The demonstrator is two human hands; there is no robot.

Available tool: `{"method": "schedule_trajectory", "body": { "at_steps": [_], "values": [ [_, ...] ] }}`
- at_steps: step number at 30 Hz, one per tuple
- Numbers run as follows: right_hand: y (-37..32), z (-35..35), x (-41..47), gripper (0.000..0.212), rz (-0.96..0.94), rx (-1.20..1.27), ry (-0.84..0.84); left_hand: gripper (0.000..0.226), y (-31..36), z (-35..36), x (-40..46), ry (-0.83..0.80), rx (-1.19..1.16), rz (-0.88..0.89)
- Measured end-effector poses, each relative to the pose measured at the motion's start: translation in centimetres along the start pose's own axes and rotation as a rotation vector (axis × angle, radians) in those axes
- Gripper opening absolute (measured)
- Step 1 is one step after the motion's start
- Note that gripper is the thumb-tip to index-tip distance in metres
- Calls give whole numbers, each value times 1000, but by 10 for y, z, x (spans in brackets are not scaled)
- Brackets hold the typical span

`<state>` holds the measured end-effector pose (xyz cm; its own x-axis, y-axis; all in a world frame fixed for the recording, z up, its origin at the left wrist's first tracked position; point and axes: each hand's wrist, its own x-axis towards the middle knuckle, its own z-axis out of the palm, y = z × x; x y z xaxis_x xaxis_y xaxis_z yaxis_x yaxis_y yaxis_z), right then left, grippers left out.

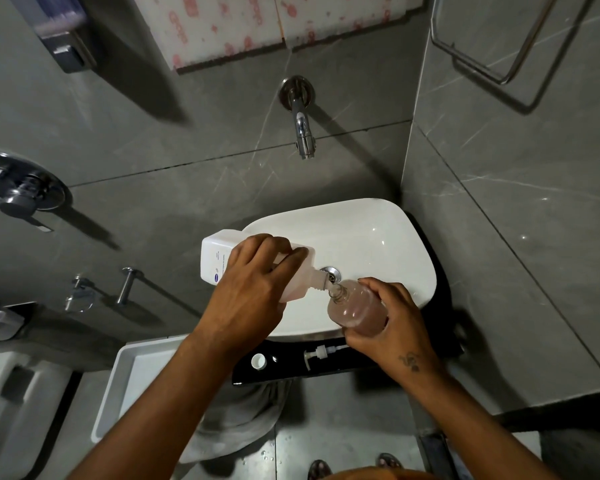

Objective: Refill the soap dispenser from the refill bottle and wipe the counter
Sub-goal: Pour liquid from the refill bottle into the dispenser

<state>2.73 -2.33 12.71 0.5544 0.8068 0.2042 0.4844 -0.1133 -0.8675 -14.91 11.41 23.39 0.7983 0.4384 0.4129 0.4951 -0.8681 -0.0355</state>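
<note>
The refill bottle (219, 261) lies almost flat in the air over the left part of the white sink basin (378, 233). Its long axis runs from left to right and a little downward, and its neck points right, toward the drain (331, 273). The left hand (253, 289) grips it from above around the shoulder part, the fingers wrapped closely around the body. Pinkish liquid shows in the end near the neck.

The soap dispenser bottle (357, 308) is clear, with pink soap inside. It is tilted, its open mouth pointing up and to the left, and it meets the spout of the refill bottle just beside the drain. The right hand (392, 327) holds it from the right side and from below, the fingers curled firmly around the body.

On the black counter (284, 372), along its front edge below the basin, a small white cap (258, 361) sits toward the left. The pump head (321, 353) lies on its side just to the right of it, its tube pointing right toward the right wrist. The wall tap (303, 133) hangs above the basin.
</note>
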Motion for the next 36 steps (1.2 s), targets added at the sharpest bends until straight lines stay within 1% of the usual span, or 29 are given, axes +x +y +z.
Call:
{"method": "schedule_trajectory", "body": {
  "at_steps": [14,18,36],
  "values": [
    [2,1,2,80,5,-13,-7,70,-1,1,1,8,-2,-7],
    [2,2,3,80,8,-18,-8,66,-1,2,1,19,-11,-1],
    [3,4,5,81,26,-31,-11,69,-2,2,4,-5,-7,-5]
  ]
}}
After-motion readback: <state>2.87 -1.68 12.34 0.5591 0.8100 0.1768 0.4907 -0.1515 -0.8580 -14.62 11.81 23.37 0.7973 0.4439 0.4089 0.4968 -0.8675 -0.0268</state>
